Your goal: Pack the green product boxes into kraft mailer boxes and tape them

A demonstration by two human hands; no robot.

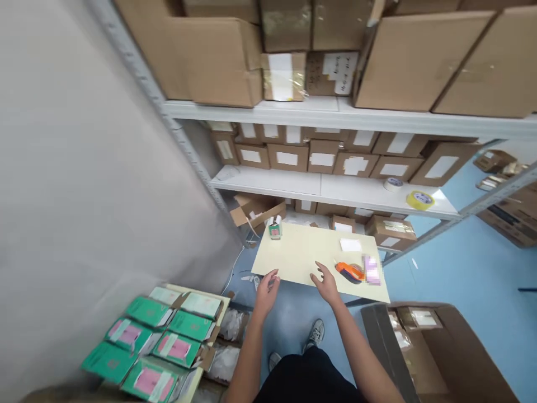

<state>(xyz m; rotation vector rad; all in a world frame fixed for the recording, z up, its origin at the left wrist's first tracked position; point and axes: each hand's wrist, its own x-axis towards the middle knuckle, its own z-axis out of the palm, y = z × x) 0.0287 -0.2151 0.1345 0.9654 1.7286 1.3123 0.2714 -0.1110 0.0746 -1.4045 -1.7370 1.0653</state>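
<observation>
Along the near edge of the table (306, 246), the left hand (268, 284) is hovering empty with fingers loosely curled, the small box (275, 229) sitting just beyond it at the far left corner. The right hand (325, 281) is hanging empty, fingers spread, while right of it the orange tape dispenser (350, 272) is lying beside the purple pack (371, 270).

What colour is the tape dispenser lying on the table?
Mostly orange, with a dark lower part; the dispenser shows in the head view.
</observation>
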